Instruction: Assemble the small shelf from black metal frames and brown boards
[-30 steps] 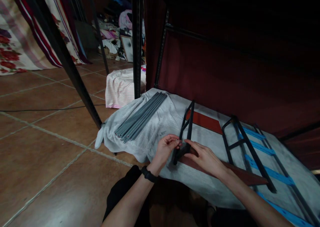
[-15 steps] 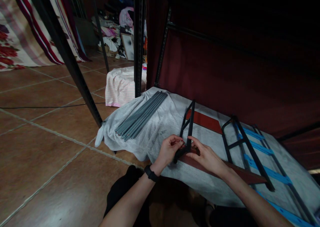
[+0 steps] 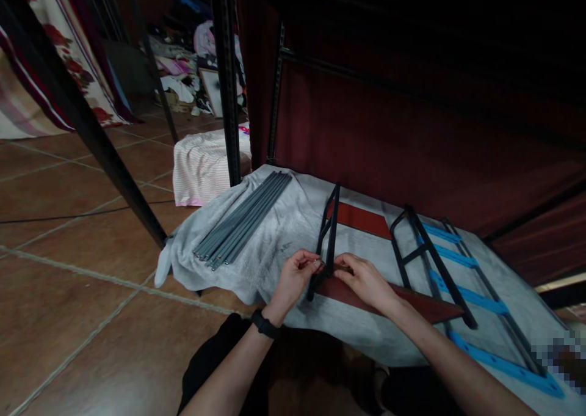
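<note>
My left hand, with a black band on the wrist, is closed in a pinch on a small shiny metal piece, too small to name. It is at the left side of a black metal frame with a crossbar, standing at the near left end of a long reddish-brown board. On the frame's other side, my right hand has its thumb and fingers drawn together close to the frame's lower corner and the board. What lies between those fingertips is hidden. A second black frame stands at the board's right end.
Left of the hands, grey metal rods lie bundled on a grey cloth. Blue-barred racks lie at right, near a second red-brown board. A slanting black post stands left.
The view has shifted, so everything sits further left. My right fingers have drawn in from spread to a closer pinch beside the frame. My left hand keeps its pinch.
</note>
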The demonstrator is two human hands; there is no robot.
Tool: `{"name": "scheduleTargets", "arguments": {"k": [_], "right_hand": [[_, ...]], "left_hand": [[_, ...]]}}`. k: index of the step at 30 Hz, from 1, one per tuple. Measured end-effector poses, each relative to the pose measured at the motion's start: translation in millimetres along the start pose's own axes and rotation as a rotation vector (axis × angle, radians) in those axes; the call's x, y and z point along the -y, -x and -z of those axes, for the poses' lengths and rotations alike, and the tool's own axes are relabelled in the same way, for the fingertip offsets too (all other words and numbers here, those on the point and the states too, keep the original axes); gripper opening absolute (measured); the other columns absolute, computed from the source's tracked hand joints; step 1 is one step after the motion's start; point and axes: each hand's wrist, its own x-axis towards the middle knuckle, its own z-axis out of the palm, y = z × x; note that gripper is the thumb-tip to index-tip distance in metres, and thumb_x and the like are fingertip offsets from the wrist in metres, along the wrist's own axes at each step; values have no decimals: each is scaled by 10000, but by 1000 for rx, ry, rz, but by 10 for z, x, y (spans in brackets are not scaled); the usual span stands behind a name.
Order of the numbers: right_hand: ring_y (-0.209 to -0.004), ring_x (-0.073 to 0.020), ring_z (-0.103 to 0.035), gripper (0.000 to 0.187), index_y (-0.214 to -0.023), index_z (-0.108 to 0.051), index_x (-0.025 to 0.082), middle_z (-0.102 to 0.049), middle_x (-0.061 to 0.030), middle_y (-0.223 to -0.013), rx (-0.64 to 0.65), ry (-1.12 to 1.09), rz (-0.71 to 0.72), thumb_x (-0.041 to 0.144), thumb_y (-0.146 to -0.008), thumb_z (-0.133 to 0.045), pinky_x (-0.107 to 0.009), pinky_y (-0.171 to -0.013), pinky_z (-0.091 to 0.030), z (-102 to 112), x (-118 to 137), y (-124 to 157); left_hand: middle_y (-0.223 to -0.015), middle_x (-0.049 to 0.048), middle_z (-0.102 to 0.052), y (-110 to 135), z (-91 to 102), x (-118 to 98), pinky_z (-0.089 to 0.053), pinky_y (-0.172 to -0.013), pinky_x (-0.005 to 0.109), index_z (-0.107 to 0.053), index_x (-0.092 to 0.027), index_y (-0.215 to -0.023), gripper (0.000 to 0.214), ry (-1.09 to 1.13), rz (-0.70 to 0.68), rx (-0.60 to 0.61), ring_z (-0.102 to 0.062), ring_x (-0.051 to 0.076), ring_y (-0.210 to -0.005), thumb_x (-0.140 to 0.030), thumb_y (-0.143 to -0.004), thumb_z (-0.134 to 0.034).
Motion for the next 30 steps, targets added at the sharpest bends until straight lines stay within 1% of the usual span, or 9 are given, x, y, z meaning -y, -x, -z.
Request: {"name": "scheduleTargets", "arguments": {"k": [5, 9, 14, 20, 24, 28, 30], "right_hand": [[-967, -192, -661, 136, -1023, -613, 219, -691, -36, -1030, -49, -11, -11, 227, -907, -543, -331, -861, -501, -82, -32, 26], [-987, -191, -650, 154, -1050, -601, 223, -672, -39, -1055, -60, -4, 13, 217, -909, -538, -338, -884, -497, -121, -58, 54], [-988, -183, -647, 154, -1044, -601, 220, -670, -36, -1046, -72, -4, 0, 198, -906, -536, -329, -886, -490, -120, -51, 55], [-976, -186, -646, 158, -1042, -602, 223, -674, -26, -1046, -80, -4, -18, 194, -894, -554, -319, -862, -477, -122, -45, 44], [-971, -184, -646, 147, -1033, -601, 229, -674, -22, -1039, -77, 3, -26, 199, -896, -554, -312, -854, -466, -136, -57, 43], [-954, -180, -644, 139, -1037, -597, 227, -670, -27, -1033, -89, 10, -27, 218, -911, -538, -307, -834, -460, -131, -49, 41], [-955, -177, -640, 140, -1040, -598, 229, -668, -27, -1029, -82, 12, -14, 218, -915, -536, -302, -832, -456, -122, -44, 41]], "left_hand": [[-726, 6, -687, 26, -52, 18, -499, -696, 243, -673, -161, -808, 147, -23, -25, -34, -631, 119, -689, -263, -735, -750], [-733, 0, -685, 45, -61, 46, -501, -711, 244, -672, -170, -822, 144, -30, -45, -74, -631, 118, -699, -259, -741, -751], [-735, 6, -691, 17, -24, 74, -504, -705, 246, -671, -167, -823, 157, -46, -39, -34, -634, 122, -693, -265, -735, -756], [-727, 0, -684, -4, -32, 102, -501, -702, 237, -674, -165, -826, 156, -68, -84, -69, -627, 117, -693, -269, -742, -755], [-740, 3, -690, -8, -26, 124, -501, -691, 238, -673, -165, -828, 166, -84, -91, -49, -631, 120, -690, -273, -738, -761], [-725, 5, -690, -16, 7, 115, -493, -676, 233, -682, -168, -822, 151, -151, -133, -62, -632, 125, -694, -275, -744, -754], [-727, 11, -698, -23, 21, 90, -495, -670, 238, -683, -168, -818, 150, -166, -124, -30, -638, 131, -692, -278, -744, -752]]}}
